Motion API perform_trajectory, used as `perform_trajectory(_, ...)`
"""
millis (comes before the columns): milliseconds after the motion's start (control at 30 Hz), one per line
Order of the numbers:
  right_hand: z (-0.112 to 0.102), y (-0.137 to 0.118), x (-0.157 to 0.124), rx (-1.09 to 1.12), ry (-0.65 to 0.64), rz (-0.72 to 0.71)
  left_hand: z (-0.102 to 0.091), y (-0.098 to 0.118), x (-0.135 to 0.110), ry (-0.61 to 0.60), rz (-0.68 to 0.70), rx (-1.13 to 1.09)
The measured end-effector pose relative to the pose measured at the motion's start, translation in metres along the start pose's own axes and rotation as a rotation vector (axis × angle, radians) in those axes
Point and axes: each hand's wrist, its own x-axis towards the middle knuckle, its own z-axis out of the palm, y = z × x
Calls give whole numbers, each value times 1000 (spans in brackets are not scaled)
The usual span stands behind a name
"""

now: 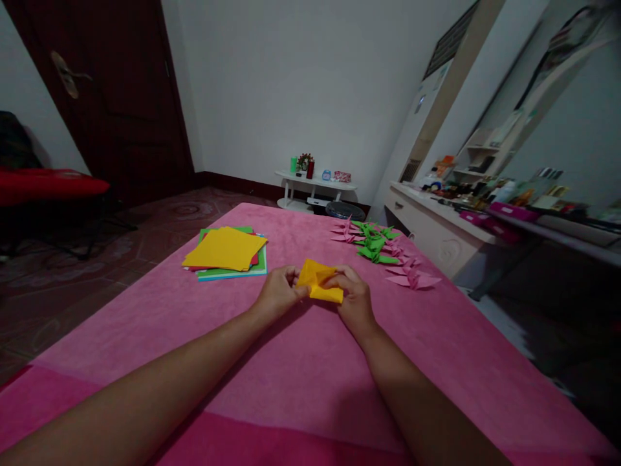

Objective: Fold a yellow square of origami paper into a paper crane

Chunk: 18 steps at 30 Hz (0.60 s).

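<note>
Head view showed the left hand (277,292) and right hand (353,298) pinching a partly folded yellow paper (320,281) mid-table on the pink tablecloth (291,382), finished paper cranes (383,249) lying right, unfolded sheets (226,249) stacked left.

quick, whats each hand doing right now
Left hand: closed, pinching the yellow paper.
Right hand: closed, pinching the same yellow paper.

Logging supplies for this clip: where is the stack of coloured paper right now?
Head view: the paper stack lies on the pink cloth, ahead-left of the left hand, opposite the folded cranes on the right.
</note>
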Motion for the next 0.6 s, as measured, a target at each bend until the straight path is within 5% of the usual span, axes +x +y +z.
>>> perform_trajectory(233,-4,12,-3,-78,-174,43,-4,-3,-4,-49,208,418)
perform_trajectory(467,-2,12,-7,-363,-338,73,-14,-7,4,-89,165,810)
perform_trajectory(600,-2,11,-8,-336,-331,120,-9,-2,0,47,343,890)
